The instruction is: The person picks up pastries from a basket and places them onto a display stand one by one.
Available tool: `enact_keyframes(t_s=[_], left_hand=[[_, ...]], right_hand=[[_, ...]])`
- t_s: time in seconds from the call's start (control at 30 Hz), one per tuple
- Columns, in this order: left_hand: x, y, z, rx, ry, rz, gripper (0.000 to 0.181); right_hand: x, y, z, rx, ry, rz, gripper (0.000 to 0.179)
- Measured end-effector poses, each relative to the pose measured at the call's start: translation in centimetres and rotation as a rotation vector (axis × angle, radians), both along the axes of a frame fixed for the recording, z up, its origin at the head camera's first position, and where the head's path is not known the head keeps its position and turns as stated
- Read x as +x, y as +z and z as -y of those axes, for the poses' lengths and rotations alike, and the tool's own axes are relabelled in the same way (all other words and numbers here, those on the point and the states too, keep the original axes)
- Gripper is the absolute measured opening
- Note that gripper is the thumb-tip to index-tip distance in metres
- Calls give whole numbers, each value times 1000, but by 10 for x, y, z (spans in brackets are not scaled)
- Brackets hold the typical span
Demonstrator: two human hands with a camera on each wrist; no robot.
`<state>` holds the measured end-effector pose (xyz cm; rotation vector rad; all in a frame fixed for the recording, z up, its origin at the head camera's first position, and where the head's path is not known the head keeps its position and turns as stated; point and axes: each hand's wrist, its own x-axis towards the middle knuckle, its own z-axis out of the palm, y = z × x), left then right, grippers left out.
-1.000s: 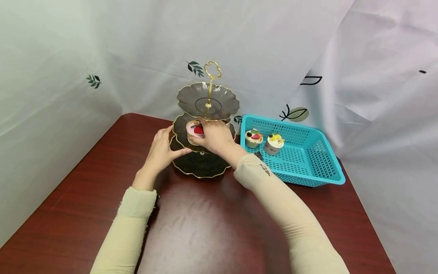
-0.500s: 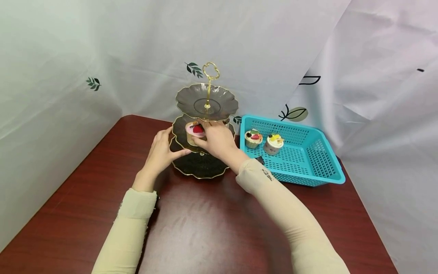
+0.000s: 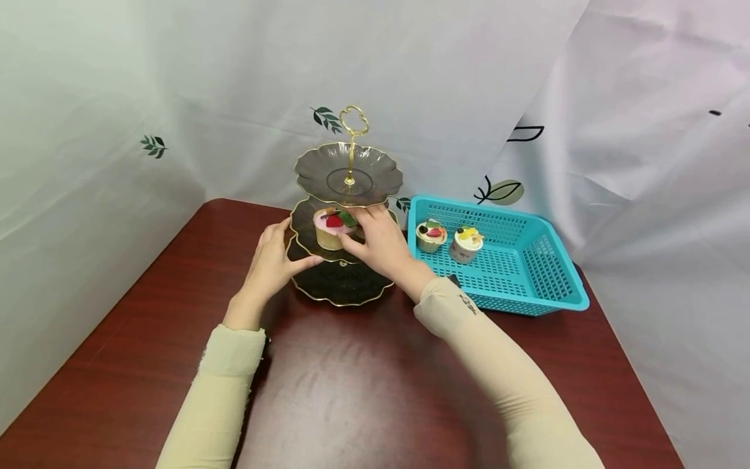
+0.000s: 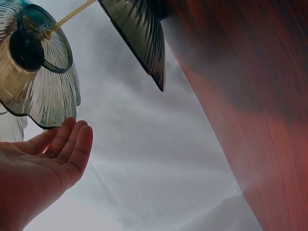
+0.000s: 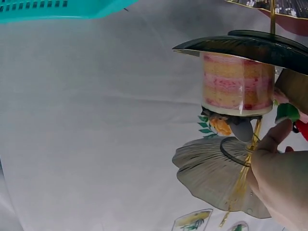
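A tiered stand with dark, gold-rimmed plates carries a pink-topped cupcake (image 3: 329,239) at the front left of its middle plate (image 3: 301,228). My right hand (image 3: 381,244) reaches in under the top plate (image 3: 316,172); its thumb tip is right at the cupcake's side and its fingers are spread behind. A layered pink cake in a clear cup (image 5: 238,84) also stands on the middle plate, seen upside down in the right wrist view. My left hand (image 3: 268,260) rests at the middle plate's left rim, fingers nearly straight, fingertips (image 4: 84,132) at the edge.
On the right a turquoise basket (image 3: 530,306) holds a cupcake with strawberry (image 3: 431,242) and a cup dessert with yellow fruit (image 3: 465,249). The stand's bottom plate (image 3: 340,293) sits on the dark red table (image 3: 351,391). White cloth (image 3: 252,98) hangs close behind.
My right hand has loosened and drawn slightly right of the pink-topped cupcake, so more of it shows, including its green leaf. The left hand stays at the plate's rim.
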<state>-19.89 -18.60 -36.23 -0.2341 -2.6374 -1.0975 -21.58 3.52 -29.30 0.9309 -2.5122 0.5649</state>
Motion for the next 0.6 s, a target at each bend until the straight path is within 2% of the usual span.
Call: enact_keyframes(t_s=[0.27, 0.6], left_hand=[[1, -1, 1, -1, 1, 1, 100], [1, 2, -1, 2, -3, 7, 99]], right_hand=[[1, -3, -8, -77, 62, -6, 43], [8, 0, -25, -95, 33, 69, 46]])
